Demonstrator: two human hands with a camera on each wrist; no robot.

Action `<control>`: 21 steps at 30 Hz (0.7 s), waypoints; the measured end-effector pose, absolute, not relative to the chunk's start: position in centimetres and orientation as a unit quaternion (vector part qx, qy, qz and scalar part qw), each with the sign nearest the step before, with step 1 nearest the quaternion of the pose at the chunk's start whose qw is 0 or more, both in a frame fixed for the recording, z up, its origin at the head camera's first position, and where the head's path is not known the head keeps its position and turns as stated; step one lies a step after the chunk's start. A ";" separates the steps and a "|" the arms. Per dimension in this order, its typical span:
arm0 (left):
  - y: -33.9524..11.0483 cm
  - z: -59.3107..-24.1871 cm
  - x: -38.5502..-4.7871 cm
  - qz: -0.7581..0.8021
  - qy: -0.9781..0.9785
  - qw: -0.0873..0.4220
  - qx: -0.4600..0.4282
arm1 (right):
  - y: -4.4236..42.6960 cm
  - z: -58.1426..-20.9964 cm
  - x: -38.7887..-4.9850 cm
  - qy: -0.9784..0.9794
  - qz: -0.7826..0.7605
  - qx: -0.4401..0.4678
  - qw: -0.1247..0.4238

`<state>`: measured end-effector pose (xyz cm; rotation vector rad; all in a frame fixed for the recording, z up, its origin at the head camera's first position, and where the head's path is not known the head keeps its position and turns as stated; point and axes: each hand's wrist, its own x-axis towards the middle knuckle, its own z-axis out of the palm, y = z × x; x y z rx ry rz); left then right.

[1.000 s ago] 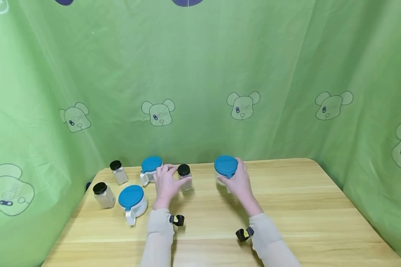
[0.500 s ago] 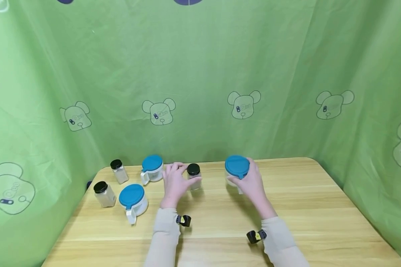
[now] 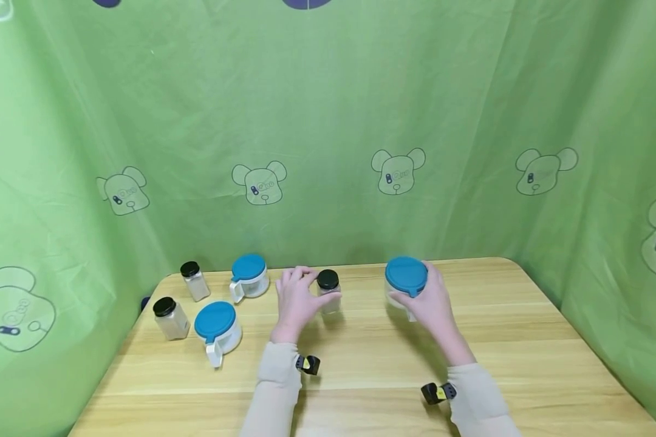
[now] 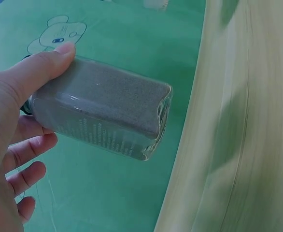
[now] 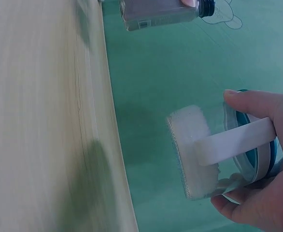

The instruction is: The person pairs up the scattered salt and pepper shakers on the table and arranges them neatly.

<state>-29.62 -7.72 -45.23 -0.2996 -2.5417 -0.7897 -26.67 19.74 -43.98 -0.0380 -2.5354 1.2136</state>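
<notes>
My left hand (image 3: 296,301) pinches a square clear spice jar (image 3: 330,302) with a black lid between thumb and fingers near its top. In the left wrist view, greyish powder fills this spice jar (image 4: 103,99), which is lifted off the wooden table. To the right, my right hand (image 3: 430,297) grips a round clear seasoning jar (image 3: 406,274) by its blue-lidded top. White granules lie in this seasoning jar (image 5: 192,154), seen from the right wrist with its white handle (image 5: 235,142); it too is held above the tabletop.
On the table's (image 3: 525,352) left stand two more blue-lidded seasoning jars, a rear one (image 3: 249,267) and a front one (image 3: 215,320). Beside them are two black-lidded spice jars, one behind (image 3: 197,285), one nearer (image 3: 173,323). A green curtain (image 3: 328,121) encloses the back and sides.
Both hands have moved to the right together, carrying the spice jar and the seasoning jar with them. The jars on the left have stayed where they were.
</notes>
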 end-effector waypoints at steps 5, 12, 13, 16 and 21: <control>-6.9 -45.2 -29.4 -0.284 -0.922 0.232 -0.124 | 20.8 -44.2 -26.4 -0.890 0.420 -0.014 0.178; -5.8 -45.2 -29.0 -0.271 -0.919 0.249 -0.144 | 22.3 -44.3 -25.9 -0.890 0.415 -0.014 0.187; -5.7 -45.2 -28.9 -0.273 -0.918 0.249 -0.147 | 22.5 -44.3 -25.8 -0.891 0.413 -0.015 0.187; -5.2 -45.2 -28.7 -0.272 -0.917 0.250 -0.152 | 23.0 -44.3 -25.6 -0.894 0.407 -0.015 0.185; -4.5 -45.4 -28.5 -0.271 -0.914 0.255 -0.159 | 23.9 -44.3 -25.3 -0.899 0.397 -0.014 0.186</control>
